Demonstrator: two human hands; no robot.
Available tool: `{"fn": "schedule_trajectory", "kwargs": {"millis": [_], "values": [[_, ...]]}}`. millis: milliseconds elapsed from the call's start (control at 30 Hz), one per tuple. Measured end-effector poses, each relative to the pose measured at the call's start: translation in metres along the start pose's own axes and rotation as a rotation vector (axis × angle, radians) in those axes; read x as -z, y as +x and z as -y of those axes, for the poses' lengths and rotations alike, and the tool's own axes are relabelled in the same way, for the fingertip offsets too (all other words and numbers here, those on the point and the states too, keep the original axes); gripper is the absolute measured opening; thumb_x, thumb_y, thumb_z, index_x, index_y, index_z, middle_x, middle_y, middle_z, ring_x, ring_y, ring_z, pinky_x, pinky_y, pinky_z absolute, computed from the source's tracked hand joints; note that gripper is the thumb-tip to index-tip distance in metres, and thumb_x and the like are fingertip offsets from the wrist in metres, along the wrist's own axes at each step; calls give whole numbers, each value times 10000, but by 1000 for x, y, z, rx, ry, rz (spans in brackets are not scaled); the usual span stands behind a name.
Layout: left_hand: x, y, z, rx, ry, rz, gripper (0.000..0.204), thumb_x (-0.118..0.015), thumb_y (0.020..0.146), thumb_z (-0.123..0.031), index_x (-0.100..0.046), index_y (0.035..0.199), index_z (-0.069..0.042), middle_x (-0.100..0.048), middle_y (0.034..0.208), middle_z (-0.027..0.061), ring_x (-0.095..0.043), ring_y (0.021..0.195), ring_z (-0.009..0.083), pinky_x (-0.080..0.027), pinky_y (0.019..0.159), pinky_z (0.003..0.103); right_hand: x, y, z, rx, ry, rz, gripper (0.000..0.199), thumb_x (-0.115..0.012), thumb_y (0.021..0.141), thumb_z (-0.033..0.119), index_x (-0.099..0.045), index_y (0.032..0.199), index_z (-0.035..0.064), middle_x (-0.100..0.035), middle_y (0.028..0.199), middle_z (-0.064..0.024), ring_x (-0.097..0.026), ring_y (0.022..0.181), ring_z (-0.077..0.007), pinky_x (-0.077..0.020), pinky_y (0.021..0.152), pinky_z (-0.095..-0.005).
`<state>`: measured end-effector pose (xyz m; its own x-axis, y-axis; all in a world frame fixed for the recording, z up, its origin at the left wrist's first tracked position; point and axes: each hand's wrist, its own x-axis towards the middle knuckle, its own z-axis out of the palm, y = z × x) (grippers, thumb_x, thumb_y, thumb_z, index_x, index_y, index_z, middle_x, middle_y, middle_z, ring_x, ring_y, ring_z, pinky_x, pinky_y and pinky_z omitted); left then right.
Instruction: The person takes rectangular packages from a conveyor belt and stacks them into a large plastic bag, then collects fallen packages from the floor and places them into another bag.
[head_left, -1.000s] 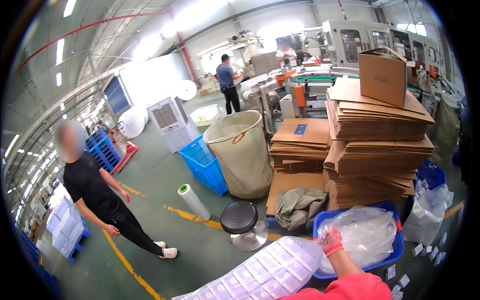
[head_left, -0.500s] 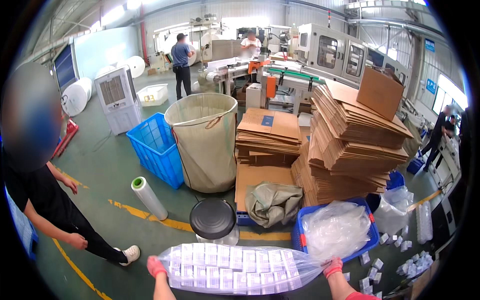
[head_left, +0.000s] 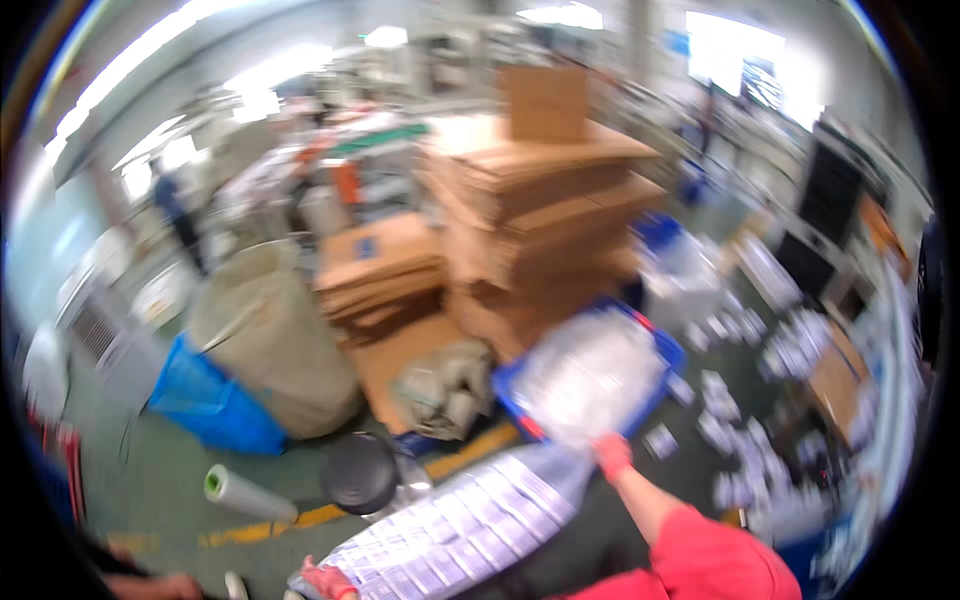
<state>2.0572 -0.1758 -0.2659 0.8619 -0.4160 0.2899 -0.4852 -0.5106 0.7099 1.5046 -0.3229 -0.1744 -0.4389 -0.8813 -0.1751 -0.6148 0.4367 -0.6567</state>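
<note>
A long clear plastic bag [head_left: 455, 525] packed with rows of small white-and-purple boxes stretches between my two hands, tilted up to the right. At its lower left end, my left hand [head_left: 328, 578] in a reddish-pink glove is closed on the bag. My right hand [head_left: 612, 455], gloved alike, grips the gathered plastic at the other end, beside a blue basket [head_left: 668, 352] heaped with clear plastic bags [head_left: 580, 375]. Just beyond the packed bag stands a round stool with a dark seat [head_left: 360, 473]. The picture is smeared by motion.
Tall stacks of flattened cardboard [head_left: 540, 220] rise ahead, with a big beige sack [head_left: 275, 345] and a blue crate [head_left: 212, 400] to their left. A roll of film [head_left: 248, 495] lies nearby. Loose small boxes [head_left: 750, 450] litter the floor at right. Another person's arm [head_left: 150, 585] shows lower left.
My view has swung to the right. The packed bag, level before, now slants, its right end higher, with both hands still holding it. The person at left has mostly left the picture.
</note>
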Motion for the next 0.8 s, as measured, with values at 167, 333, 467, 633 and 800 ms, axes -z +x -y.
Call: {"fn": "schedule_trajectory", "kwargs": {"millis": [167,333,467,633,800], "values": [[-50,-185,-186,127,-468,1171,180,-482,763,-16,-528,937,-8,-551,825,66,-519,674,107,-426,569,206,50,-39,-29,202,272,365,266,-466,760,321,-531,800,66,-544,790,-152,-524,768,-275,-402,684,-363],[-86,-323,-269,-580,-359,1789,157,-513,764,-74,-555,908,-25,-575,800,80,-537,722,148,-423,673,248,91,-127,-210,-28,107,425,294,-462,750,327,-533,830,54,-561,789,-144,-539,775,-307,-417,681,-371],[-114,-367,-321,-842,42,1906,203,-542,749,-140,-561,929,-48,-585,837,107,-557,774,187,-426,709,275,155,-184,-307,-394,2,355,279,-506,716,300,-560,835,54,-566,872,-152,-537,838,-300,-418,718,-363],[-175,-427,-377,-899,159,1885,282,-565,733,-156,-529,992,-48,-584,837,116,-560,757,187,-438,684,283,208,-180,-388,-703,5,186,273,-524,717,293,-575,848,59,-585,794,-133,-564,730,-270,-441,663,-329],[-233,-472,-399,-631,173,2038,382,-571,743,-155,-455,1082,-23,-534,742,62,-478,636,122,-418,601,256,231,-87,-370,-839,459,-97,225,-527,708,239,-579,773,30,-581,682,-108,-560,573,-181,-447,566,-283]]}}
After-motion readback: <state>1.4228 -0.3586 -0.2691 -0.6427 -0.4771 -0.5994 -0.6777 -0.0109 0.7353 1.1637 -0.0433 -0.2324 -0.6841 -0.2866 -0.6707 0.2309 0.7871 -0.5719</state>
